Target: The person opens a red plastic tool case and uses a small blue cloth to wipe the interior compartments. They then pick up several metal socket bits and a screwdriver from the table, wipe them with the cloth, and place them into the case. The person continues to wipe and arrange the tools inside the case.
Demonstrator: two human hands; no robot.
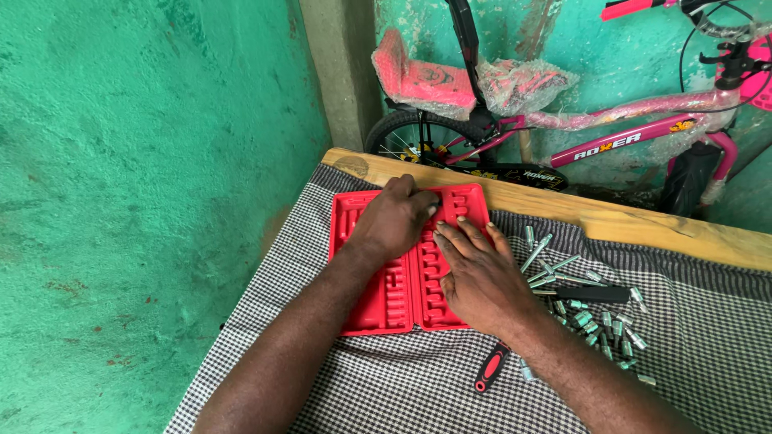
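Both hands lie flat, fingers spread, gripping nothing: left hand (394, 219) and right hand (476, 273) press the open red moulded-plastic socket case (382, 301) on the checked-cloth tabletop (386, 378), shiny metal sockets (599, 321) just beside.

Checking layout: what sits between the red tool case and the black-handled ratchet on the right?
Head view: the right hand lies over the red tool case; between it and the black-handled ratchet lie loose silver extension bars on checked cloth.

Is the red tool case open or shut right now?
Open: the red case lies flat, both halves spread, slots showing empty; sockets lie loose beside it.
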